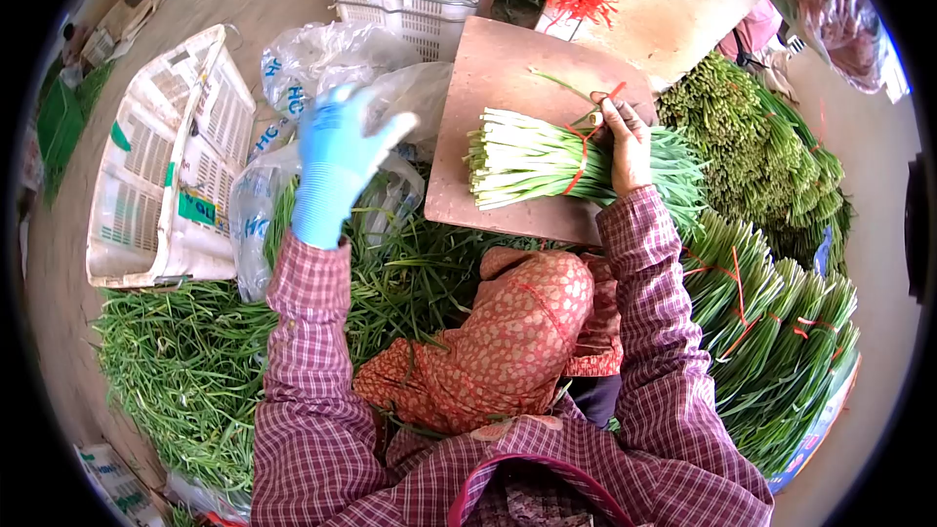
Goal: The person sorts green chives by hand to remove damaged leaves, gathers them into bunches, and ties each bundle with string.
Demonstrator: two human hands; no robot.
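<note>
Where the right hand (629, 148) reaches over the bundle of green stalks (517, 161), its fingers are drawn closed at the upper edge; exactly what they pinch, I cannot tell. Pale stems fan leftward, darker leaves rightward, with a red tie (585, 156) round the middle, just left of those fingers. The bundle lies on the brown worktop (488, 68). The blue-gloved left hand (337, 141), blurred, spreads its fingers well apart from it.

Head-worn camera, facing forward and down over lap (488, 342); right hand (627, 144) close.
</note>
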